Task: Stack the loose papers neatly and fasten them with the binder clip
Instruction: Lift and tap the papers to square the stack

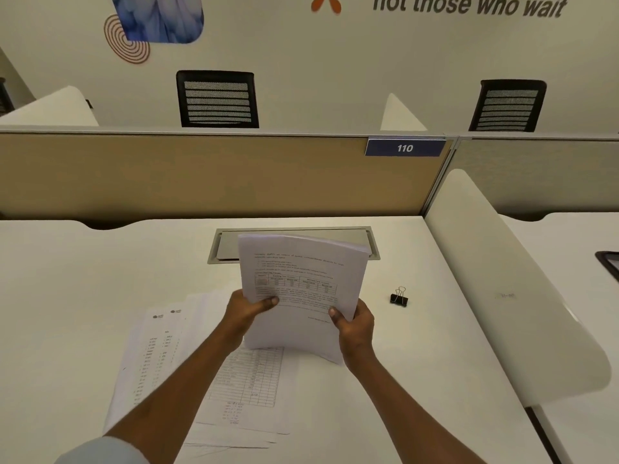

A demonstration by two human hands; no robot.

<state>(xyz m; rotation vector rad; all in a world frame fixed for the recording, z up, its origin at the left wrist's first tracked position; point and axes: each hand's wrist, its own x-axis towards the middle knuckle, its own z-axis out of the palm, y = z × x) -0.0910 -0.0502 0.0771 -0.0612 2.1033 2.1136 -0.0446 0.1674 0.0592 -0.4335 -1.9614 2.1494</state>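
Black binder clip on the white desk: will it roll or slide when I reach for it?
The small black binder clip probably won't roll: it rests on a flat side, wire handles up. It looks light, so a nudge may skid it across the smooth white desk.

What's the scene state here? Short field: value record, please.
left hand: grips the left edge of the held papers
right hand: grips the right edge of the held papers
held papers: lifted off the desk, tilted, printed side toward the camera
loose papers: still spread flat on the desk, below and left of the hands
binder clip: on the desk right of the hands, untouched
desk: white
fastening: not yet done
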